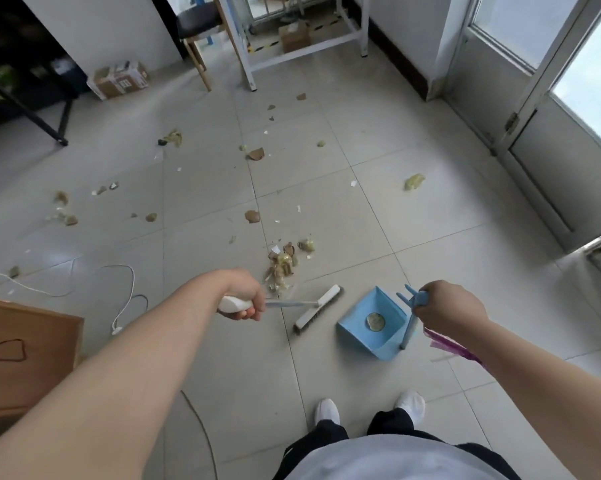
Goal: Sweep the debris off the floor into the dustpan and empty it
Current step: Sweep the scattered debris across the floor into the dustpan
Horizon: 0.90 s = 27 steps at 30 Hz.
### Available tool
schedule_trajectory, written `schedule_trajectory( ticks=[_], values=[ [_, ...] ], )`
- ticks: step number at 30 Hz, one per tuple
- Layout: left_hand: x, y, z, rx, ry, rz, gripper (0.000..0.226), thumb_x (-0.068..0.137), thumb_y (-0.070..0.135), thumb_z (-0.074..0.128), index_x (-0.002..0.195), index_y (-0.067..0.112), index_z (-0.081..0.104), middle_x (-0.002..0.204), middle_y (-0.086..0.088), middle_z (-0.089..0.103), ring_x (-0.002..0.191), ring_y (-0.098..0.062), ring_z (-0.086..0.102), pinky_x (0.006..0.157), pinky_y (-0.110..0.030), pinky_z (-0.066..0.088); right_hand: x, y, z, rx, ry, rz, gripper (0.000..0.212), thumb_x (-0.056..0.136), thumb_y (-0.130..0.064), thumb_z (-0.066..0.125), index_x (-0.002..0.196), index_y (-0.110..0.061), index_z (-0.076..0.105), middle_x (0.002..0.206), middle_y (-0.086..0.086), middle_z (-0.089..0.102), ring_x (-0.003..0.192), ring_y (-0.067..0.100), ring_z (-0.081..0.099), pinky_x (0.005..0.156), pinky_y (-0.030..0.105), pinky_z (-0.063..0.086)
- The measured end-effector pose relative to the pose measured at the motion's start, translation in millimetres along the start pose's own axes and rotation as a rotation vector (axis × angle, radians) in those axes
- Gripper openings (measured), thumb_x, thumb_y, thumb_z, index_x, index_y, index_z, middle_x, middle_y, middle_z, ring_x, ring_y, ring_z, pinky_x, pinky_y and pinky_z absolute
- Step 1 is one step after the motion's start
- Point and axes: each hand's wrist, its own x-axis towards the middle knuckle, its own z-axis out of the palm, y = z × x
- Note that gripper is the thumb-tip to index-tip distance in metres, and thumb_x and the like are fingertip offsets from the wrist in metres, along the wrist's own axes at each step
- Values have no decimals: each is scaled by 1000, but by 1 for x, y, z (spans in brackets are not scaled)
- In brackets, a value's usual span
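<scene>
I get a single view, from a wide-angle camera on the person's head, facing forward and steeply down at the floor [326, 202]. The dustpan [356, 329] sits near, just below frame centre. The left hand [243, 296] lies left of it, the right hand [444, 306] just right of it, the shoes [326, 410] below it near the bottom edge. Beyond it the lens reaches the door [534, 150] and far wall [101, 29], lines bowed toward the edges.

Can't read any text from here; the label on the cardboard box [120, 79] is just blur.
</scene>
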Motion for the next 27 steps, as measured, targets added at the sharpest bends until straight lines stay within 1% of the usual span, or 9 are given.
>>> schedule_trajectory(
  ticks=[4,8,10,13,16,18,21,25,27],
  values=[
    [14,-4,10,-48,41,-61,32,89,0,57,121,0,57,66,-13,64,37,-11,47,36,-14,40,6,6,-4,-28,-34,-52,14,78,-24,52,79,-19,65,69,-3,62,65,18,60,48,23,37],
    [32,-1,36,-113,191,-13,30,81,-8,60,109,-2,62,68,-18,60,32,-16,47,37,-17,40,11,14,-4,-39,-46,-85,15,79,-28,55,86,-24,67,72,-6,65,65,15,61,48,24,45],
    [37,9,52,-148,239,31,21,78,-9,58,98,-3,63,69,-19,59,28,-15,48,38,-18,42,14,21,-9,-29,-36,-80,16,79,-29,56,87,-23,69,72,-6,66,67,15,62,52,25,49],
    [30,31,61,-228,276,82,18,79,-11,56,93,-1,63,70,-18,59,29,-14,48,37,-17,42,21,33,-21,30,-18,-31,15,79,-28,56,84,-20,68,71,-5,66,67,16,62,52,25,46],
    [15,58,63,-312,239,164,22,81,-11,57,97,3,58,74,-20,60,37,-15,50,37,-17,42,26,45,-32,87,-10,3,14,80,-28,58,83,-20,69,72,-2,67,71,18,64,59,28,50],
    [5,80,72,-369,190,231,25,85,-9,57,104,6,55,82,-23,62,41,-14,52,37,-17,44,28,53,-37,106,4,28,15,81,-30,59,82,-19,69,72,-1,67,70,19,64,59,27,50],
    [1,112,94,-359,21,269,28,96,-1,48,116,18,43,90,-21,58,50,-15,54,38,-17,47,31,65,-44,108,18,66,18,82,-31,57,82,-18,69,70,0,66,68,19,62,54,25,44],
    [20,162,124,-197,11,285,23,98,2,37,112,18,45,74,-12,50,50,-15,37,37,-15,34,36,81,-55,78,43,130,16,83,-29,56,81,-18,67,70,0,65,68,20,61,50,22,39],
    [28,194,135,-187,-20,305,19,99,2,37,106,18,44,72,-12,50,49,-14,35,39,-16,32,42,88,-59,72,60,165,14,82,-29,58,81,-18,67,71,-1,65,69,19,62,53,24,43]
  ],
)
